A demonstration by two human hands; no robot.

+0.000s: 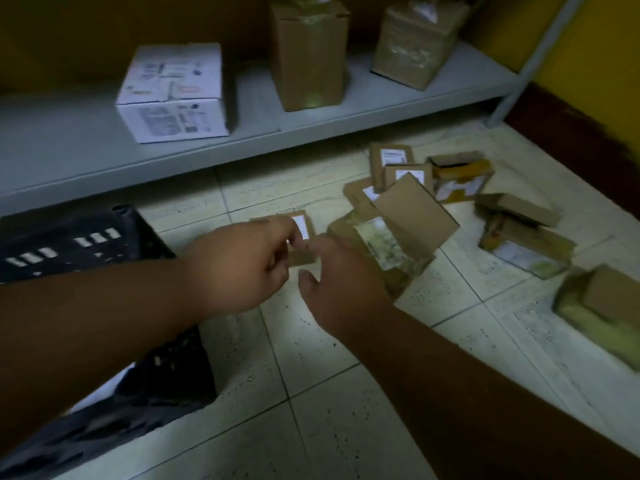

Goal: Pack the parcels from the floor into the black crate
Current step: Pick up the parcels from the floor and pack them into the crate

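Left hand [239,268] pinches a small labelled cardboard parcel [301,233] above the floor; right hand [341,292], fingers relaxed, touches its near edge, black crate [86,237] leftward.

The black slatted plastic crate [104,244] is cut by the left edge and crossed by the left forearm. Far right, a brown cardboard parcel [602,306] is motion-blurred.

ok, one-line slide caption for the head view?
Left hand pinches a small cardboard parcel above the tiled floor, right hand open beside it, black crate at left.
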